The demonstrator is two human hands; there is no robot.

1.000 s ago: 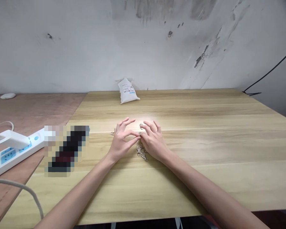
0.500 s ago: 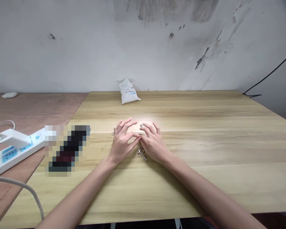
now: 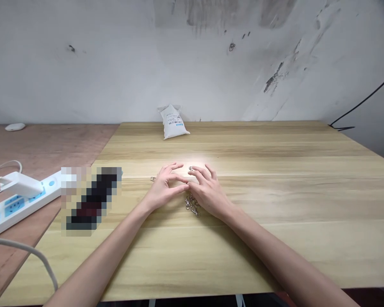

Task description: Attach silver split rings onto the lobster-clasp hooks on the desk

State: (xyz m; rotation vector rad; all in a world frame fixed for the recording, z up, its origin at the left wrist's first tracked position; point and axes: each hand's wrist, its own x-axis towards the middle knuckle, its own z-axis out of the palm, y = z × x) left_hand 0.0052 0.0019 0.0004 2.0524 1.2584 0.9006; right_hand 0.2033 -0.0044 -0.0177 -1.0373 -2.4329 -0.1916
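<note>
Two bare arms reach in from the bottom edge over a light wooden table (image 3: pixel 275 204). Between the wrists lies a little heap of shiny metal clips (image 3: pixel 192 204) on the wood, just under the right hand (image 3: pixel 208 192). The left hand (image 3: pixel 163 189) and the right hand meet in the middle of the table, and their fingertips touch. They seem to pinch something very small between them, but it is too tiny to tell what it is. The other fingers are spread and lifted a bit. A small metal ring (image 3: pixel 152 179) lies on the table just to the left of the left hand. Another small metal piece (image 3: pixel 190 169) sits just past the right hand's fingers, in a bright spot of light. Off to the left, a white power strip (image 3: pixel 22 200) with a white plug in it lies on a darker brown table (image 3: pixel 51 145). Farther back, near the wall, a small white bag (image 3: pixel 173 122) stands on the light table. A small white thing (image 3: pixel 15 126) lies far back on the brown table. A black cable (image 3: pixel 361 102) runs down the wall on the right.
</note>
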